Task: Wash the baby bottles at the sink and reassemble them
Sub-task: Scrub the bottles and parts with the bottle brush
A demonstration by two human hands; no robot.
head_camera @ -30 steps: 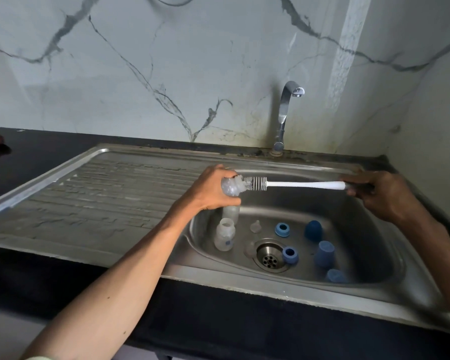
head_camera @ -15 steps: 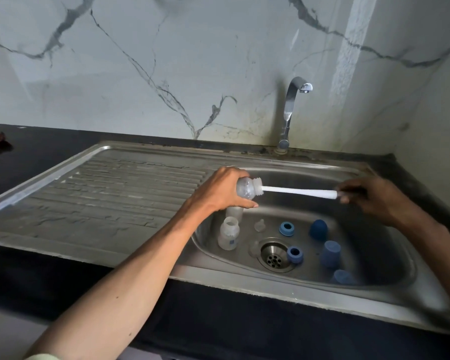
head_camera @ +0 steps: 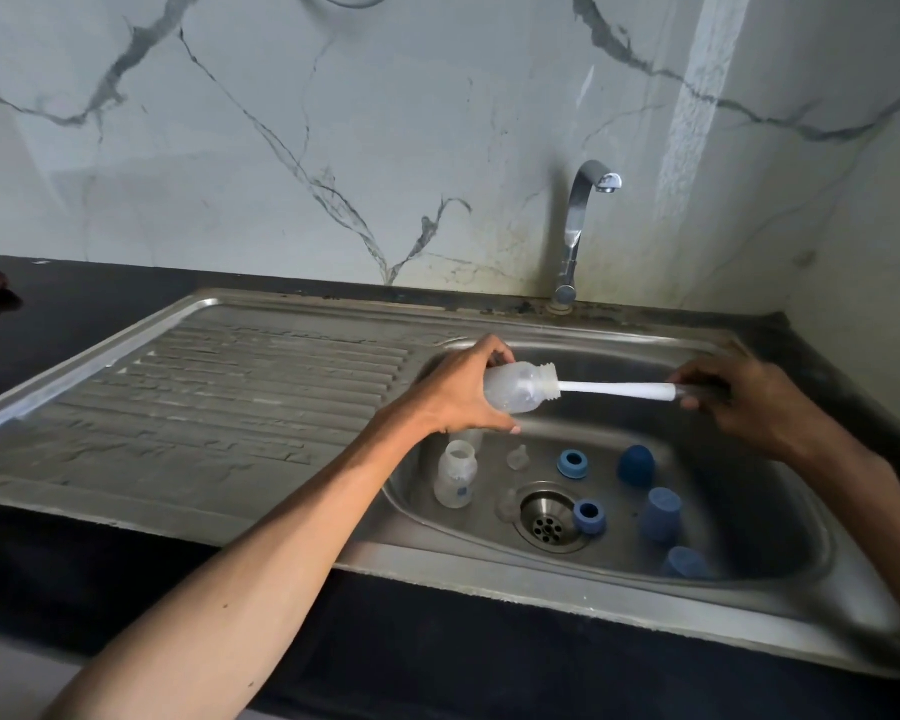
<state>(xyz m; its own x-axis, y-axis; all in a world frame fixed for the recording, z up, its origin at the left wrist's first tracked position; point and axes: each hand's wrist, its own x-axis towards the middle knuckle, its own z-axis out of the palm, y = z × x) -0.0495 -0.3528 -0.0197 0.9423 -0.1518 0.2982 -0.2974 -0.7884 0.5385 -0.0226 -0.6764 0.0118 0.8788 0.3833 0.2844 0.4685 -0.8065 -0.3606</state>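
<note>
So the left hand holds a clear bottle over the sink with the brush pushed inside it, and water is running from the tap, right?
Not quite: the head view shows the tap dry, with no water running. The rest holds: the left hand holds the clear bottle over the sink, with the brush pushed inside.

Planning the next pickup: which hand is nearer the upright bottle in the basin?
Left. The left hand, gripping another bottle, is just above the upright bottle; the right hand holds the brush far right.

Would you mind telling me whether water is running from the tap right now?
No, the tap shows no stream below its spout, and the sink basin beneath it looks free of falling water.
</note>
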